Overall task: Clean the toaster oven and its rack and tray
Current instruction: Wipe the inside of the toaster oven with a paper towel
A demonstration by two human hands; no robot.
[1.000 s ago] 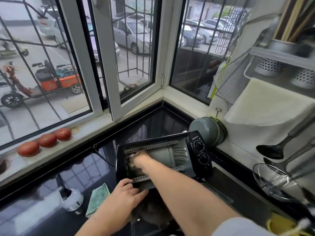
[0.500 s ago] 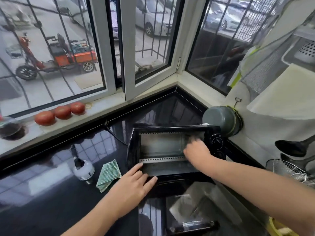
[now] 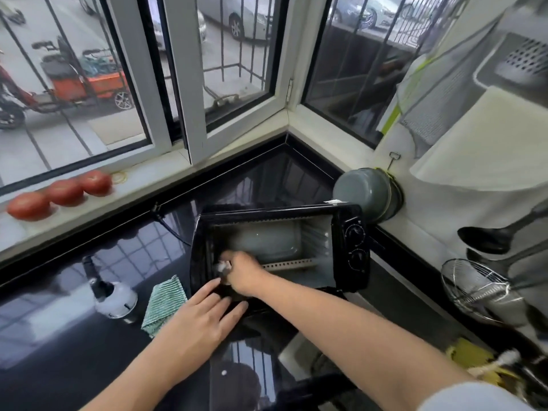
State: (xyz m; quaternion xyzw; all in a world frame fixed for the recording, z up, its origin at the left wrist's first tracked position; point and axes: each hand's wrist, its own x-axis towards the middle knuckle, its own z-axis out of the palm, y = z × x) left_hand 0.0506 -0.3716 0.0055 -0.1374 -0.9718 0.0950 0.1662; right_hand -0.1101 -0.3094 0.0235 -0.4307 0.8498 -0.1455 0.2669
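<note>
A black toaster oven (image 3: 350,247) stands on the dark countertop with its glass door (image 3: 252,366) folded down toward me. Its grey inside is bare, with a perforated rail along the bottom. My right hand (image 3: 243,272) reaches into the left front of the cavity and grips a small whitish wad of cloth (image 3: 222,266) against the inner left wall. My left hand (image 3: 201,324) lies flat with straight fingers on the oven's lower left front edge. No rack or tray shows in view.
A green striped cloth (image 3: 164,304) and a white spray bottle (image 3: 114,295) lie left of the oven. Three tomatoes (image 3: 63,192) sit on the windowsill. A grey pot (image 3: 367,194) hangs behind the oven; ladles and a wire strainer (image 3: 477,289) hang at right.
My right hand has swept from the right side of the oven cavity to its left front corner. My left hand stays on the lower front edge.
</note>
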